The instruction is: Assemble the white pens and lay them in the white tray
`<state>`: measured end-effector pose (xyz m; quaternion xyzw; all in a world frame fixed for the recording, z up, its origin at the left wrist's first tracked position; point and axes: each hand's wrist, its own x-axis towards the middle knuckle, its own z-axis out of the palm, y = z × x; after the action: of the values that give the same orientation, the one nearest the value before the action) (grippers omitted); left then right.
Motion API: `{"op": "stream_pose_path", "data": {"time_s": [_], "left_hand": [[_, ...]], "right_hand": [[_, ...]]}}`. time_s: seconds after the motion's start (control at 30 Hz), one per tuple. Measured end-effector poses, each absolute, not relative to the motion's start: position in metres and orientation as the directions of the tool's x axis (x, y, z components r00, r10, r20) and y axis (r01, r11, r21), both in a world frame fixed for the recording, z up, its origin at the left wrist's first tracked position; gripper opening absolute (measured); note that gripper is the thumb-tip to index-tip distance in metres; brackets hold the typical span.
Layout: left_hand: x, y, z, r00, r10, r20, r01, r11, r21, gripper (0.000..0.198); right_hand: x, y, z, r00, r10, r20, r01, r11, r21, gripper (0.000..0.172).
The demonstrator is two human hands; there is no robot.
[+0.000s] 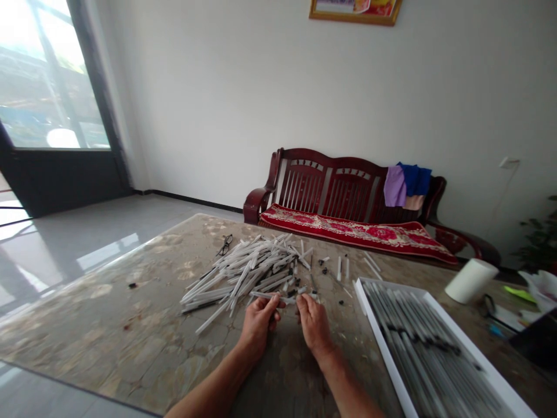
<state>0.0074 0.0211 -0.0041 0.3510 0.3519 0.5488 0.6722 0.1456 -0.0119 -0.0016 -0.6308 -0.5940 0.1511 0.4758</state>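
Note:
My left hand [257,322] is closed in a pinch at the near edge of a heap of slim white and grey tubes [248,267]. A slim white tube [288,300] shows at its fingertips, pointing toward the other hand. A short gap to the right, my right hand [314,325] has thumb and fingers pressed together; what they grip, if anything, is too small and blurred to name. Small black pieces [297,283] lie just beyond the fingertips. To the right, a white open box [394,371] holds rows of slim grey tubes with black parts across their middle.
Dark-framed glasses [225,245] lie behind the heap on the patterned tabletop [161,325]. Loose tubes [339,268] and black bits are scattered between heap and box. A white roll [470,281] is beyond the box. A red wooden bench [348,191] stands behind the table.

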Motion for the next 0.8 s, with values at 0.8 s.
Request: {"op": "stream_pose_path", "data": {"time_s": [0.8], "left_hand": [[0.0082, 0.0238, -0.0078, 0.159, 0.985, -0.065, -0.41, 0.126, 0.903, 0.042]], "right_hand": [[0.1505, -0.0126, 0.0004, 0.219, 0.926, 0.308, 0.565, 0.138, -0.814, 0.052]]}}
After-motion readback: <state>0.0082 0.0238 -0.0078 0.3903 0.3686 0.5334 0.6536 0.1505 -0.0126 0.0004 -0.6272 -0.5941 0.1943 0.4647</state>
